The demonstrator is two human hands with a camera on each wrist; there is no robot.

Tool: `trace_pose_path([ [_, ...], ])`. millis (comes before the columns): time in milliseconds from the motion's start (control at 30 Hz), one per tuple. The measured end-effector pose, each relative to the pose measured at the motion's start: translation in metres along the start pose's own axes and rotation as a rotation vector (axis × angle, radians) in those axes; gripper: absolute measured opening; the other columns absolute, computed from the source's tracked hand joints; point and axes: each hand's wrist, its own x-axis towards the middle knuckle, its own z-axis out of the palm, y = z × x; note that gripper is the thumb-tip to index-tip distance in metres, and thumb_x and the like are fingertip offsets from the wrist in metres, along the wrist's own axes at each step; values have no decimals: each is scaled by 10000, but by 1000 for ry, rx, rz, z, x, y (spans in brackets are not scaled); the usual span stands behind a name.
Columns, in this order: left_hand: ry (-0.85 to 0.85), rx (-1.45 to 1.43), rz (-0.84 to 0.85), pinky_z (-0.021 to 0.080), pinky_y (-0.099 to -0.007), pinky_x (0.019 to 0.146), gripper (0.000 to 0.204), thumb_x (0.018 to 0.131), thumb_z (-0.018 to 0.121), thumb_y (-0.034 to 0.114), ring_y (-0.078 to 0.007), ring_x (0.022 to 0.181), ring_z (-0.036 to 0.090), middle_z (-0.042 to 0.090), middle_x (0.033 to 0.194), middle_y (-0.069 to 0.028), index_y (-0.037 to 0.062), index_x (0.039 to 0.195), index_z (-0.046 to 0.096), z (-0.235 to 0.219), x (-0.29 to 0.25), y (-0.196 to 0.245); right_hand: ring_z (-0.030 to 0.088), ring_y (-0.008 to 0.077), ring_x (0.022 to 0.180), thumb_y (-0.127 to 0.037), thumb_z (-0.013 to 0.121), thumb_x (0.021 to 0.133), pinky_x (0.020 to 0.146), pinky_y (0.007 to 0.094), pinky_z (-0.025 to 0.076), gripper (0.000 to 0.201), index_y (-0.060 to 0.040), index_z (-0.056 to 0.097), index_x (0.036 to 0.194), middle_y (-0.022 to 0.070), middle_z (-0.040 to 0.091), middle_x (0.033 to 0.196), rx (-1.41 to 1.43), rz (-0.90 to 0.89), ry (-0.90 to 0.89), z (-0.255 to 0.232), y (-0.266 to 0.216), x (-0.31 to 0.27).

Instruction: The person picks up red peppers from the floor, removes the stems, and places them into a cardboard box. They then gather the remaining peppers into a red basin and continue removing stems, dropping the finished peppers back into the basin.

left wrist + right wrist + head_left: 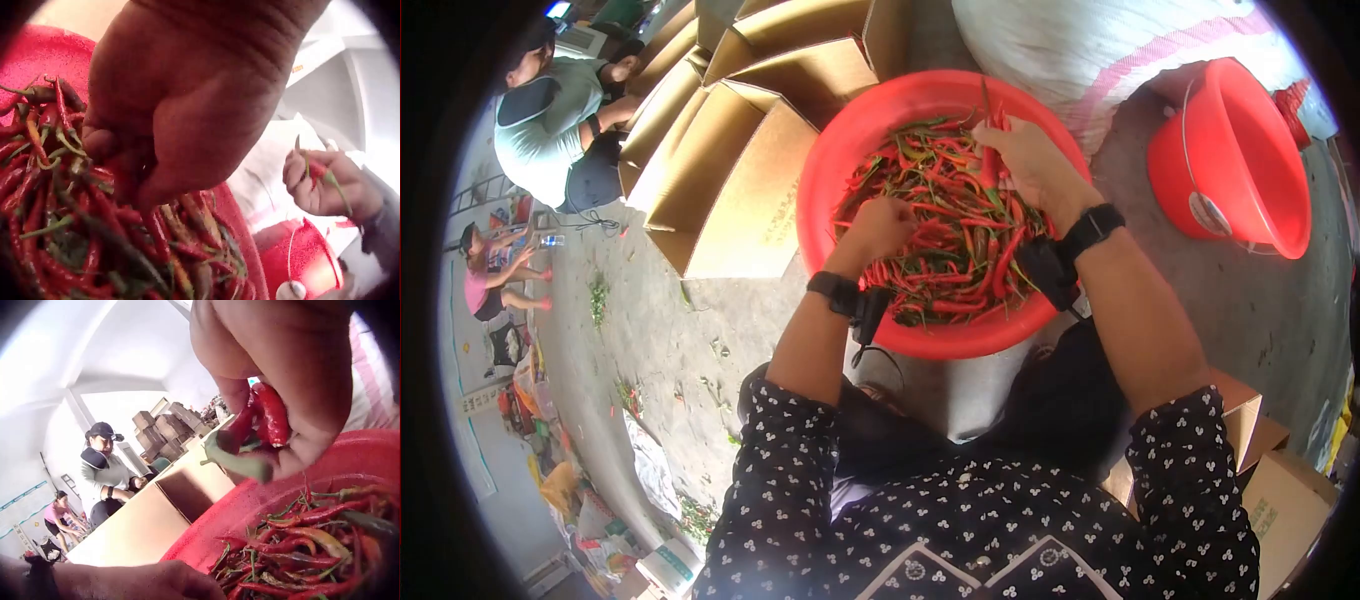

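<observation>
A wide red basin (815, 190) holds a heap of red and green chili peppers (960, 270). My left hand (882, 228) reaches down into the heap, its fingers curled among the peppers; in the left wrist view the hand (187, 106) covers its own fingertips, so its hold is unclear. Above the basin's far right part, my right hand (1035, 165) grips a few red peppers (989, 165). In the right wrist view those red peppers (270, 415) and a green stem (237, 461) stick out between the curled fingers.
Open cardboard boxes (745, 200) stand left of the basin, with a seated person (550, 130) beyond. A red bucket (1185, 160) is at the right, and a white sack (1090, 50) lies behind. Another person (495, 270) is farther left.
</observation>
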Motion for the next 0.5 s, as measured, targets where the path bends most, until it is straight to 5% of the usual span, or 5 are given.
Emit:
trace_pose_path([
  [167, -59, -389, -286, 402, -269, 523, 136, 812, 527, 137, -109, 574, 491, 564, 649, -17, 36, 785, 615, -35, 2, 8, 489, 106, 540, -146, 640, 768, 435, 223, 391, 166, -22, 562, 846, 35, 544, 724, -47, 20, -219, -8, 6, 5],
  [233, -22, -834, -356, 405, -245, 512, 105, 823, 527, 123, -89, 547, 482, 558, 672, -22, 34, 822, 583, -40, 3, 8, 477, 91, 554, -168, 638, 775, 435, 223, 368, 155, -43, 564, 828, 18, 536, 722, -69, 11, -191, -2, 4, 1],
  [333, -116, -1179, -269, 400, -242, 522, 103, 857, 515, 138, -82, 548, 448, 531, 696, -1, 50, 837, 565, -40, 0, 18, 455, 71, 567, -195, 637, 782, 446, 215, 335, 147, -65, 577, 818, -10, 530, 719, -95, 24, -136, 9, 8, -6],
  [500, -268, -1265, -205, 395, -258, 583, 112, 880, 503, 199, -98, 650, 480, 545, 756, -4, 91, 892, 529, -26, 0, 41, 443, 56, 560, -211, 650, 779, 461, 208, 334, 179, -61, 592, 858, -32, 543, 716, -92, 17, -199, 16, 10, -5],
])
